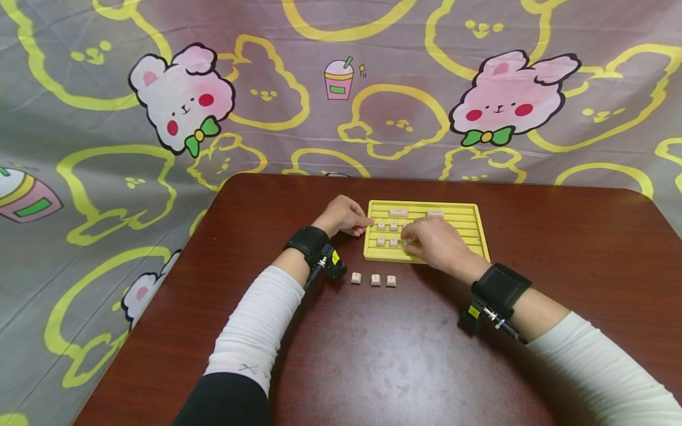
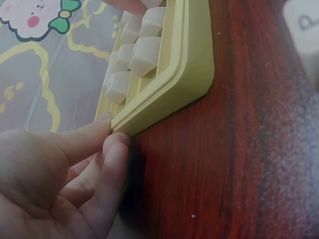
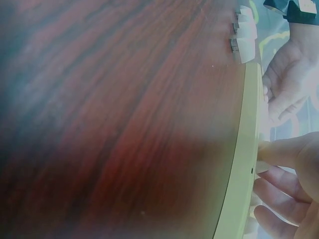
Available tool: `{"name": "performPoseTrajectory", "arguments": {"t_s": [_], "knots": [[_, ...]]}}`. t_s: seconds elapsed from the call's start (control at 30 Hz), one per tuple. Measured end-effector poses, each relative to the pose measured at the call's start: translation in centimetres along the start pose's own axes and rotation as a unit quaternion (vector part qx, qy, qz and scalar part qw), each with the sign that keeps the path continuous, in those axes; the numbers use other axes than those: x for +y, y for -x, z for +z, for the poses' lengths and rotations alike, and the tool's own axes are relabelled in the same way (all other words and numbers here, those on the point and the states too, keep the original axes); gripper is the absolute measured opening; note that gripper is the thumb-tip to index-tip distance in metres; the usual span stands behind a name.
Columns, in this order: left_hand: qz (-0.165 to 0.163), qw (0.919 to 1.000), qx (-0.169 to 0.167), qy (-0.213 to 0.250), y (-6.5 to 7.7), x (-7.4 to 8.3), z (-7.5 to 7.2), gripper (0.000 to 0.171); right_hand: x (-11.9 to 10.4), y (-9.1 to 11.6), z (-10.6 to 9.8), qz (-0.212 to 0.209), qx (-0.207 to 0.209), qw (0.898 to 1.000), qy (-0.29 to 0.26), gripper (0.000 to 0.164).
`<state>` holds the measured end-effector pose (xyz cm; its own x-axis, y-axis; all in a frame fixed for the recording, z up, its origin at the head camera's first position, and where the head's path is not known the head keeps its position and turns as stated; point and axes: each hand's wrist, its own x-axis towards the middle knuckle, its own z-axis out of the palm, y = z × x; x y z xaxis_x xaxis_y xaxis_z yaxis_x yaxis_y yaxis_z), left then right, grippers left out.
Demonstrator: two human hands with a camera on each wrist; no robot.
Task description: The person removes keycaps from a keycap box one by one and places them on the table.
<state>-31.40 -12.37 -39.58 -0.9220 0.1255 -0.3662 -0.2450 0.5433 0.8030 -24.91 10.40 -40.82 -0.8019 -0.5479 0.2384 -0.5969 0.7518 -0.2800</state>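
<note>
A shallow yellow tray (image 1: 383,258) with ridged rows lies on the table. My left hand (image 1: 345,216) pinches its left rim between thumb and fingers, which the left wrist view shows up close. Over the middle of the lower rows is my right hand (image 1: 441,244), its thumb and fingertips on a small white keycap (image 3: 262,166) that is mostly hidden. Left of those fingertips, small keycaps (image 1: 380,242) sit in two rows. Two wider keycaps, one to the left (image 1: 398,213) and one to the right (image 1: 434,213), sit in the back row.
Three loose keycaps (image 1: 375,280) stand in a line on the brown table (image 1: 330,355), in front of the tray. A patterned cloth (image 1: 298,136) hangs behind the table and along its left side. Each wrist wears a black strap (image 1: 501,289) with a small camera.
</note>
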Motion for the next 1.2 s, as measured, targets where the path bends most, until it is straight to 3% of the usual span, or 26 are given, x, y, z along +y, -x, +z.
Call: {"name": "performPoseTrajectory", "arguments": {"t_s": [0.47,1.2], "knots": [[-0.008,0.9999,-0.008,0.011,0.0,0.1,0.0,0.017,0.0,0.5,-0.7,0.011,-0.016,1.0,0.006,0.01],[-0.013,0.9998,-0.01,0.015,-0.2,0.0,-0.1,0.018,-1.3,1.7,-1.6,-0.021,-0.002,1.0,0.01,0.011]]}}
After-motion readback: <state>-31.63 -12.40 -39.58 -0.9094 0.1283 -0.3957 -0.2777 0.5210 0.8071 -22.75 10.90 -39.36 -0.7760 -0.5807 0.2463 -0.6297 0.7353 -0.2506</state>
